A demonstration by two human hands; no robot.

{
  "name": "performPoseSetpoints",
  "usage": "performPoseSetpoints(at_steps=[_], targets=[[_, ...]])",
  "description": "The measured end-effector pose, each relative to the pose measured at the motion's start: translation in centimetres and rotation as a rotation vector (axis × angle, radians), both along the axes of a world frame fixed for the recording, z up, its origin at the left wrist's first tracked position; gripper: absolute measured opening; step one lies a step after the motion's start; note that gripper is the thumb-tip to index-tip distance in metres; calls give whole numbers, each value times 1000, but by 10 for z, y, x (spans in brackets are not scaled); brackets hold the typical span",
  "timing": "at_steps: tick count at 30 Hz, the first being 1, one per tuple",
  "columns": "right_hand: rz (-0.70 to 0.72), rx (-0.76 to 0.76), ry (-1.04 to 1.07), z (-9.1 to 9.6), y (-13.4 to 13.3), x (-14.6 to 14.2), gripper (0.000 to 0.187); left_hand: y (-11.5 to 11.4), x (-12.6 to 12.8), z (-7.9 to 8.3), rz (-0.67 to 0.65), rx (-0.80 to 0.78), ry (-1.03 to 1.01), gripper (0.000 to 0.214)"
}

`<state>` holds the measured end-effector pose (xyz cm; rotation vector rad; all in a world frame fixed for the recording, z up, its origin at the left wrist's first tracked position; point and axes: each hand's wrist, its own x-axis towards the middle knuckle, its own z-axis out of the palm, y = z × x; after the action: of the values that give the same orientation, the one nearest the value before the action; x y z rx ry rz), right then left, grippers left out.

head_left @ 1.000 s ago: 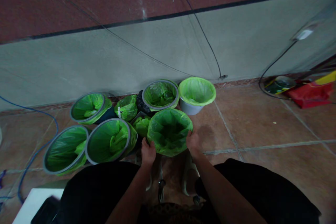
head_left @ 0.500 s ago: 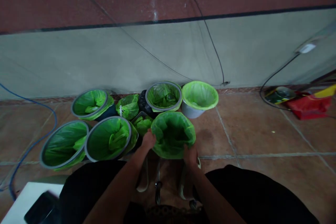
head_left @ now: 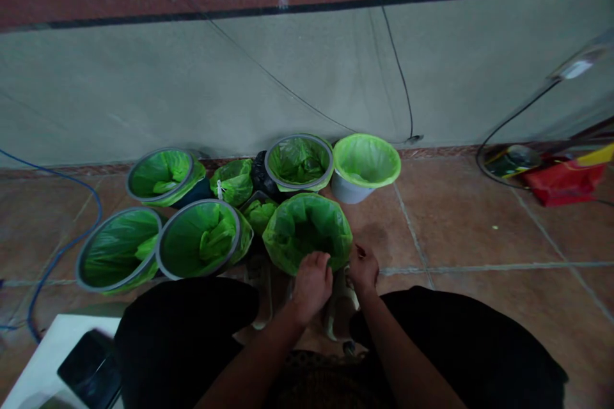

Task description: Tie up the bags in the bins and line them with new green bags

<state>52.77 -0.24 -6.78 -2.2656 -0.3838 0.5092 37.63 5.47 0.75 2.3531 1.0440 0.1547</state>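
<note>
Left hand has shifted from left side to near rim of round, translucent-green-plastic-lined bin | bin near white, round bucket, nearer the person | left fingers curled, right hand half-curled beside right rim; grip: cannot tell | advisable: smooth lining evenly, without tugging

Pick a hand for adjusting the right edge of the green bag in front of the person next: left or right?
Right, probably: the right hand is beside that edge of the green bag, while the left hand is over the near edge.
</note>
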Motion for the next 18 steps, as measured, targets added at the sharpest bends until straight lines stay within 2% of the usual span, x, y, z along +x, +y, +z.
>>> performPoseSetpoints(at_steps=[3,6,8,12,15,18], targets=[[83,-4,2,5,7,-9,35,-22,10,-11,-108,-25,130,32],[130,-102,-43,8,17,-13,34,-16,11,-23,-208,-60,306,32],[161,-221,-72,8,26,-11,32,-10,9,-28,-260,-94,372,30],[247,-452,-60,4,46,-3,29,-10,4,-32,-259,-89,361,31],[253,-465,-41,2,53,0,26,-14,1,-33,-262,-67,333,31],[250,-434,-47,2,49,-3,20,-9,-6,-35,-307,-58,279,28]])
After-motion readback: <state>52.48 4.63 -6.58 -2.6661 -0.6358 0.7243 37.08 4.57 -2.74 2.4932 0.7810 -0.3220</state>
